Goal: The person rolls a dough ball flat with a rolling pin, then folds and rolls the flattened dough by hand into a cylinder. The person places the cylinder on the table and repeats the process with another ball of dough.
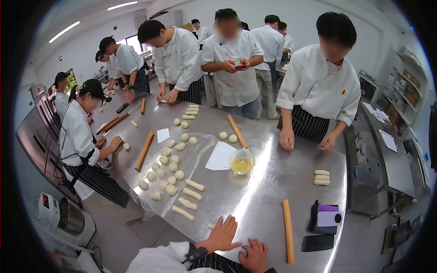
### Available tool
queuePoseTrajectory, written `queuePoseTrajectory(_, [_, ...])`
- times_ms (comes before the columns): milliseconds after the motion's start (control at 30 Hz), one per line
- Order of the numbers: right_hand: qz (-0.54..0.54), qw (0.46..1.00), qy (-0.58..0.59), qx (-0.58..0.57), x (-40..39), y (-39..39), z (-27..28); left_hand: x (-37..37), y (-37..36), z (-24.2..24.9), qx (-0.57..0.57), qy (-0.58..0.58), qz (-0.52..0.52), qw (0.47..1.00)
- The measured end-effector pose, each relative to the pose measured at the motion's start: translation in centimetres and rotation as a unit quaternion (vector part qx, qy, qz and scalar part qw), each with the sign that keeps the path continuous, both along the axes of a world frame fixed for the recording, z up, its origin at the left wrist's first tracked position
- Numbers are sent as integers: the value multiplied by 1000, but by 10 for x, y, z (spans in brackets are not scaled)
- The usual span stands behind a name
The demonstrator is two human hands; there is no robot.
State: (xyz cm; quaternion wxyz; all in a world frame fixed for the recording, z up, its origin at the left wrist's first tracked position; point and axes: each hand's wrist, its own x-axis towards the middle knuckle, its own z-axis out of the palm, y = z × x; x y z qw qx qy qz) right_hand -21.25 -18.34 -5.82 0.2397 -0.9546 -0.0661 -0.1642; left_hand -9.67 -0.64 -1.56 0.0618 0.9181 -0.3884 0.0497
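My left hand [221, 235] reaches over the near edge of the steel table with its fingers spread, and nothing shows in its grasp. Just beyond its fingers lies a small dough piece [211, 226], partly hidden by the hand. My right hand [255, 255] rests on the tabletop, fingers stretched out and slightly bent. Left of my hands are several rolled dough logs [183, 203]. Behind those, many round dough balls [173, 167] sit on and under clear plastic film [202, 148]. A wooden rolling pin [287, 231] lies to the right of my right hand.
A bowl of yellow liquid [241, 164] stands mid-table beside a white scraper [219, 156]. Phones [317, 243] and a purple-cased device [328, 217] lie at the right. Several people in white jackets work around the steel table [264, 191]. A mixer [68, 216] stands lower left.
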Motion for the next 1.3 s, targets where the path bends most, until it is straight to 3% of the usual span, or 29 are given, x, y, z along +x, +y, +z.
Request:
queuePoseTrajectory(100, [1, 1000, -29, 1, 1, 3, 2, -40, 21, -3, -20, 29, -17, 999])
queuePoseTrajectory(267, [8, 999, -32, 0, 8, 4, 11, 48, -20, -4, -67, -66, -6, 996])
queuePoseTrajectory(367, [1, 1000, -30, -4, 8, 5, 11, 55, -24, 5, -53, -62, 36, 996])
queuePoseTrajectory(433, [4, 1000, -28, -5, 7, 3, 8, 10, 0, 3, 7, -4, 0, 1000])
queuePoseTrajectory(533, [-2, 999, -40, 7, 10, 4, 5, -55, 37, 3, -19, 26, -35, 999])
queuePoseTrajectory(733, [-10, 999, -47, 11, 7, 5, 2, 49, -17, -4, -44, -68, -65, 995])
queuePoseTrajectory(800, [-14, 999, -36, 10, 6, 5, 3, 73, -35, 1, -81, -119, -7, 990])
queuePoseTrajectory(833, [-13, 999, -33, 10, 8, 7, 4, 68, -29, 1, -81, -116, -6, 990])
queuePoseTrajectory(900, [-19, 999, -48, 15, 7, 7, 6, 33, -7, 4, 11, 7, -45, 999])
queuePoseTrajectory(1033, [-31, 998, -45, 19, 6, 8, 2, -36, 37, -11, -26, -13, -61, 998])
queuePoseTrajectory(1233, [-25, 999, -33, 13, 9, 6, 5, 65, -32, 0, -71, -103, -10, 992])
queuePoseTrajectory(1300, [-25, 999, -22, 15, 5, 8, 9, 55, -24, -1, -33, -55, -18, 998])
